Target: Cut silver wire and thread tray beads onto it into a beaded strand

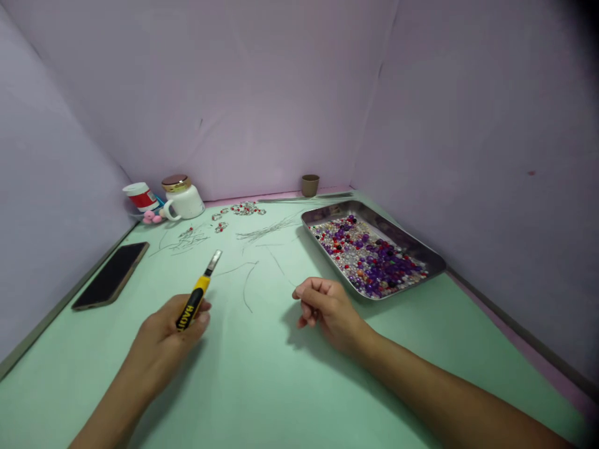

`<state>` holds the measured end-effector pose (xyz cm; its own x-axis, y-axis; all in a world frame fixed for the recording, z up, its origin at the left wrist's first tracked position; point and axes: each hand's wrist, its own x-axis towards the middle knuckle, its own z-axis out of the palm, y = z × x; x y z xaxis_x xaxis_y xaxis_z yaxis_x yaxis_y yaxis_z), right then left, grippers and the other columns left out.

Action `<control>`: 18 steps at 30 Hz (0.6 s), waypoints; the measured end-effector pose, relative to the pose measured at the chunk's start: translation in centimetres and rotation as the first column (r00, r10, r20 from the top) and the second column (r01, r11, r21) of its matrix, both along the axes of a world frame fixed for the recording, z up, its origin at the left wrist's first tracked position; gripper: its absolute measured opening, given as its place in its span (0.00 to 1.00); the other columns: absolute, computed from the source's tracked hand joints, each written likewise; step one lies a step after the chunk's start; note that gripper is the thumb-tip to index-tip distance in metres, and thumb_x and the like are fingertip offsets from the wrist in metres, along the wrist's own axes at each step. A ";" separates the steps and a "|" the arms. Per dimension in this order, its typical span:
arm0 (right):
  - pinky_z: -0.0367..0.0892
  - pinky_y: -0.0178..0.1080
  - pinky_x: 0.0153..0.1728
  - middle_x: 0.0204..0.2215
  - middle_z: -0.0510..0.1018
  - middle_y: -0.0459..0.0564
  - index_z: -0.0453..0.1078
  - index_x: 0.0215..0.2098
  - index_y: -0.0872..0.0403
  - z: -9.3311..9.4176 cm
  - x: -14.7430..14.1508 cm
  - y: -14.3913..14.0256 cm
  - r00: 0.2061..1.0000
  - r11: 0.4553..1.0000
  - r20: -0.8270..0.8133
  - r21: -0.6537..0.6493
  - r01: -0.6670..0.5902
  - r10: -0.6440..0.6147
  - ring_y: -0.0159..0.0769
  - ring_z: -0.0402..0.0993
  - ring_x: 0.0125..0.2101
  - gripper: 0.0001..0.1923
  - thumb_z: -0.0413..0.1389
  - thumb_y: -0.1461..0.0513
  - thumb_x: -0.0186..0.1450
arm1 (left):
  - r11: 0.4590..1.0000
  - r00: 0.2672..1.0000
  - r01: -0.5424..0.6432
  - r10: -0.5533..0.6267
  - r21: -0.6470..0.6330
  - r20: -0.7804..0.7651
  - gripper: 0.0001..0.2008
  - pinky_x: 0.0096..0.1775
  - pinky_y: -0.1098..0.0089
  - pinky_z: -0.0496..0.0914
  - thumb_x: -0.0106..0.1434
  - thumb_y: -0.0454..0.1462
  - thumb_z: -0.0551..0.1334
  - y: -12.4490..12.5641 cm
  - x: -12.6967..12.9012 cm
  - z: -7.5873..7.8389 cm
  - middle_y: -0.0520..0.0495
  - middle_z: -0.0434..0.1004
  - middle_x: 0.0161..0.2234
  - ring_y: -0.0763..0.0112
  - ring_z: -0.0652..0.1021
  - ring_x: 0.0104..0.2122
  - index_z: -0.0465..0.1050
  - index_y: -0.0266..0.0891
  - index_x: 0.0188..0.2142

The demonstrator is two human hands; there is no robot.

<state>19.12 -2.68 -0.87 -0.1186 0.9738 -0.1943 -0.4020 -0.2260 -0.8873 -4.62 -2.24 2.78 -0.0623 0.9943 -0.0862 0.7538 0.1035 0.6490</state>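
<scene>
**Utility knife held over the green table**

Utility knife [197,293], yellow and black with its blade extended, sits in the left hand [171,327], whose fingers wrap closed around the handle, tip pointing away toward loose wires [248,284]. The right hand [322,308] rests on the green table [262,386], fingers curled loosely inward; whether it holds anything cannot be told. A metal tray [421,249] of beads [369,255] lies just beyond it, a phone [112,274] at far left.

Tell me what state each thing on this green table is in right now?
Left hand: closed around utility knife.
Utility knife: blade extended, pointing away.
Right hand: fingers curled, resting on table; contents unclear.
Steel tray: filled with mixed beads.
Phone: screen dark, lying flat.
White mug: upright, lidded.
Brown cup: upright.
</scene>
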 end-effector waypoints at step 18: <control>0.56 0.28 0.12 0.09 0.66 0.41 0.64 0.20 0.58 0.0 -0.6 -0.8 0.982 0.988 0.120 -0.049 -0.143 0.148 0.24 0.61 0.10 0.11 0.58 0.58 0.50 | 0.993 0.797 -0.119 0.081 -0.025 -0.599 0.19 0.28 0.55 0.63 0.54 0.49 0.50 2.9 -6.1 -1.5 0.29 0.68 0.37 0.39 0.69 0.38 0.66 0.37 0.34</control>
